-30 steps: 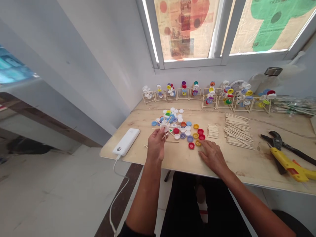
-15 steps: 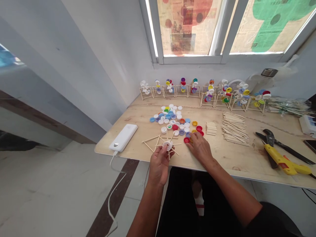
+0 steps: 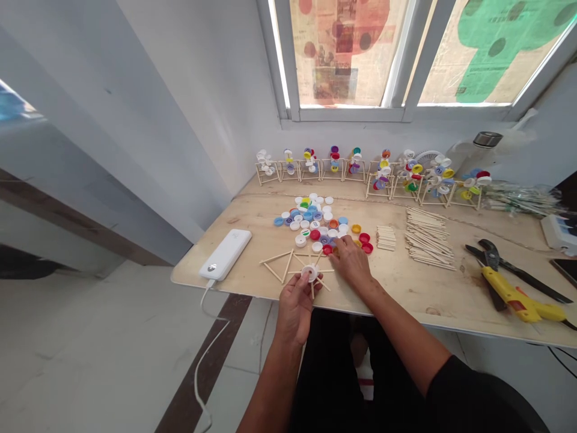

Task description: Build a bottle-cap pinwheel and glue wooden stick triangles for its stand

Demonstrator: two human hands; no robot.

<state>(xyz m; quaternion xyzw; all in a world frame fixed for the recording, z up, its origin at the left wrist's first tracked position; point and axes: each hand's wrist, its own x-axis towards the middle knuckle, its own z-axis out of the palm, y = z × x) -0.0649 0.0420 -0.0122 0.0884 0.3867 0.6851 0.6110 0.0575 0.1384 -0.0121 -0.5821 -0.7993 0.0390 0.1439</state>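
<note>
My left hand [image 3: 295, 300] pinches a white bottle cap [image 3: 309, 273] from which thin wooden sticks stick out all round like spokes. This spoked wheel is held just above the table's front edge. Among the loose caps, my right hand [image 3: 351, 260] reaches down with thumb and fingers apart, touching caps at the near side of the pile. Next to its thumb lies a red bottle cap [image 3: 327, 249]; a yellowish cap is partly hidden under the fingers. The pile of bottle caps [image 3: 312, 209] is white, blue, red, green and orange. Left of the wheel lies a stick triangle [image 3: 277, 267].
Several stick stands with cap wheels [image 3: 334, 161] line the wall. Short sticks [image 3: 386, 237] and long sticks [image 3: 429, 237] lie to the right, then pliers [image 3: 491, 255] and a yellow glue gun [image 3: 514, 291]. A white power bank [image 3: 225, 255] with a cable sits left.
My right hand has moved slightly left, and the red cap by its thumb has shifted left and away from me. My left hand keeps hold of the spoked wheel, slightly lower in view.
</note>
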